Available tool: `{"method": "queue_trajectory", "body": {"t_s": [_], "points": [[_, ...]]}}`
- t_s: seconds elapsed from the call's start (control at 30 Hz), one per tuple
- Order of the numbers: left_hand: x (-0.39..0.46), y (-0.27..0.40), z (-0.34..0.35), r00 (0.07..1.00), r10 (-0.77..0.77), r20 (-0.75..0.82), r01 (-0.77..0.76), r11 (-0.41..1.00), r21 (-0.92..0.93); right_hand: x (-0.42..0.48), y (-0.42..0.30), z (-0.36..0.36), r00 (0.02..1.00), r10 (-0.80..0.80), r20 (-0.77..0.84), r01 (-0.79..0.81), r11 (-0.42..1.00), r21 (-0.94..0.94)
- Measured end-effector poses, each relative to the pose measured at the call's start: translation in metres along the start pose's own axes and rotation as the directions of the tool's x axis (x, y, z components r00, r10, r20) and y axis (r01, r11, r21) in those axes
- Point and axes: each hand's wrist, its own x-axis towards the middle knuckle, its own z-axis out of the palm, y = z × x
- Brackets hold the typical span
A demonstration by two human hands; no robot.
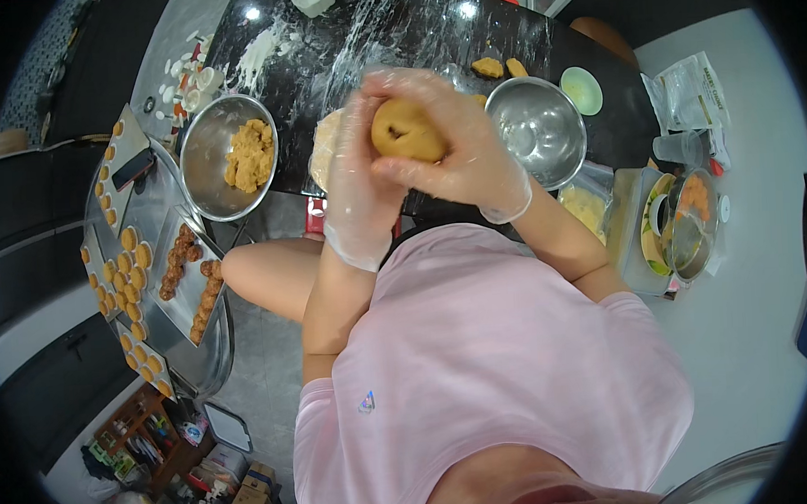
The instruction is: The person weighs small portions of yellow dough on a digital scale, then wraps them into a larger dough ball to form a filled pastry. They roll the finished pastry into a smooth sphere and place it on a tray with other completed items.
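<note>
A yellow-brown dough ball with a small dark opening in its surface is held between both my hands above the table's near edge. My left hand, in a clear plastic glove, cups the ball from the left. From the right, my right hand, gloved the same way, curves its fingers and thumb around it. Behind my left hand lies a pale, plastic-wrapped round thing, partly hidden. To the left, a steel bowl holds a crumbly mass of yellow dough.
Flour streaks the black table. A steel bowl, dough pieces and a green bowl are at right. On a side table stand trays of round pastries and brown filling balls. A phone lies there.
</note>
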Motion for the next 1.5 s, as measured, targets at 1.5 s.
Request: {"method": "queue_trajectory", "body": {"t_s": [1.5], "points": [[0.021,-0.021,-0.001,0.996,0.073,-0.056,-0.074,0.997,-0.021,-0.003,0.009,0.004,0.983,0.082,-0.166,-0.105,0.986,-0.13]]}}
